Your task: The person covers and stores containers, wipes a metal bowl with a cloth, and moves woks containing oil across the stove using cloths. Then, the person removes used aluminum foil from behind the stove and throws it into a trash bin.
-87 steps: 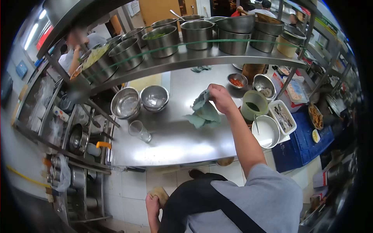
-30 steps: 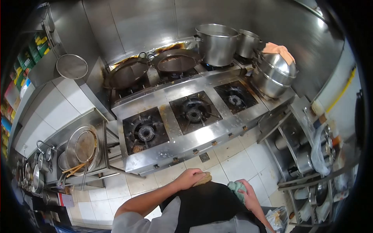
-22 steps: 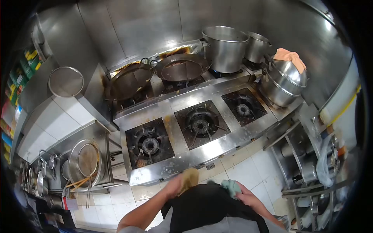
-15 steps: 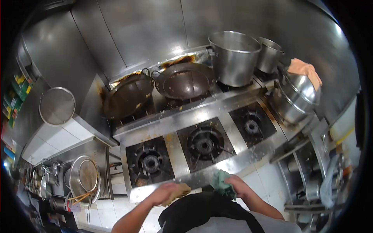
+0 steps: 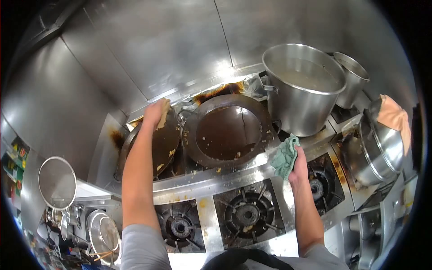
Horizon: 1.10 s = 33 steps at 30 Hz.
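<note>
Starting at far left, we see a round mesh strainer [image 5: 57, 183], then nested metal bowls [image 5: 104, 234] by the front left corner of the stove [image 5: 206, 227]. At the back left corner sits a dark, shallow wok [image 5: 167, 144], yellowish scraps stuck along its rim. Our left hand [image 5: 154, 112] is closed on a tan cloth [image 5: 165, 113] at this wok's back edge; we cannot tell whether it grips the metal beneath. Next along the stove's back edge, a second wok [image 5: 190, 139] holds glossy brown liquid dotted with pale flecks. Our right hand [image 5: 299, 165] clasps a crumpled green cloth [image 5: 284, 157] between the front and back burners. Behind it, a tall steel pot [image 5: 299, 112] contains pale, cloudy liquid, beside a smaller cylindrical pot [image 5: 352, 87] whose contents we cannot make out. Near the right edge stands a rounded, shiny steel vessel [image 5: 387, 146] draped with a soft orange cloth [image 5: 392, 114].
</note>
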Available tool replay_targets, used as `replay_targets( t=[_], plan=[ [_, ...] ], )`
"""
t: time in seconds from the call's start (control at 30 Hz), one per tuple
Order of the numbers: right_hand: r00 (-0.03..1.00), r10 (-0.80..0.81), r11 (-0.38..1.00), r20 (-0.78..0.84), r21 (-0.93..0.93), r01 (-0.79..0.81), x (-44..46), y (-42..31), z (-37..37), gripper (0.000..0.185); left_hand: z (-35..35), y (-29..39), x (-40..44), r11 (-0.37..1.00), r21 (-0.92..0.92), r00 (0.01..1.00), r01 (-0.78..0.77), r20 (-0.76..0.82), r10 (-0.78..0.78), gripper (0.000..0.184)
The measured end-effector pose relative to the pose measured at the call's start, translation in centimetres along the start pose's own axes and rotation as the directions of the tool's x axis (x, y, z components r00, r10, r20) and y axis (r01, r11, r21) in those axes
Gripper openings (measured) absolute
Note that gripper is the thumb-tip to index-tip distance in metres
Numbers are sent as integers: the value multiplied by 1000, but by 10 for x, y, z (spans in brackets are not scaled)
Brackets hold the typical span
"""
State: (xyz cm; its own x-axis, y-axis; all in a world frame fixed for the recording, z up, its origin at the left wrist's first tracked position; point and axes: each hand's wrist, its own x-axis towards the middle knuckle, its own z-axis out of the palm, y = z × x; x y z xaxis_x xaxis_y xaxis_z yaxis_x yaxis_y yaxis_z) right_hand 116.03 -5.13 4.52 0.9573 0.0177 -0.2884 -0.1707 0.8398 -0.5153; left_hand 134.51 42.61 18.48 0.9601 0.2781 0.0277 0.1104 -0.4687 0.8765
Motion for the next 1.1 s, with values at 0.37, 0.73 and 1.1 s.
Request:
replay_targets(
  t=[0.37, 0.73, 1.1],
  plan=[
    [989, -83, 996, -119, 1, 84, 65, 12, 22, 34, 97, -9, 66, 15, 952, 950, -307, 307, -60, 31],
    [972, -232, 842, -46, -510, 177, 82, 4, 19, 29, 111, 7, 59, -47, 966, 966, -252, 248, -76, 24],
    [888, -455, 699, -70, -646, 307, 90, 19, 28, 13, 110, -3, 62, -16, 976, 976, -219, 219, 11, 24]
  ],
)
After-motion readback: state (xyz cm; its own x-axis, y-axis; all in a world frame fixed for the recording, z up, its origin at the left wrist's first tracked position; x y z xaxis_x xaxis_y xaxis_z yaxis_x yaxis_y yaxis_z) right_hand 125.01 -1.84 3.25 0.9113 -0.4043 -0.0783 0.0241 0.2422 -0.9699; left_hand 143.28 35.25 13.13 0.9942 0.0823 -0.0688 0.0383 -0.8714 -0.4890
